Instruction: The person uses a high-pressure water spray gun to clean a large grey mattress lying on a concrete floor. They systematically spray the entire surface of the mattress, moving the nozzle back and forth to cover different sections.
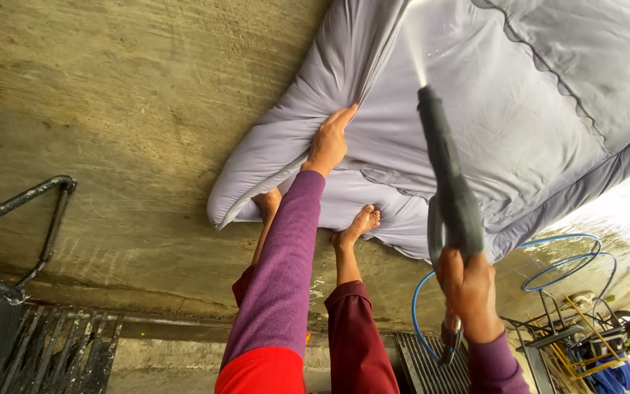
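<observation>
A large grey padded quilt [475, 109] lies spread on the wet concrete floor [111, 109], filling the picture from twelve to three o'clock, its near corner folded back toward nine o'clock. The left hand [328, 140] grips a bunched ridge of the fabric near the middle, fingers curled into the fold, thumb along it, pulling the cloth taut. At five o'clock the right hand [468, 288] is closed around the handle of a dark spray gun [446, 182], whose barrel points to twelve o'clock and throws a thin white jet [415, 51] onto the quilt. The cloth around the jet looks darker and slick, so that stretch seems already wetted; the upper right panel and the folded corner look paler, and I judge they are yet to be rinsed.

Both bare feet [355, 230] stand at the quilt's near edge, at six o'clock. A blue hose [563, 263] loops away at four o'clock beside a metal trolley [555, 335]. A drain grate [45, 350] lies at eight o'clock.
</observation>
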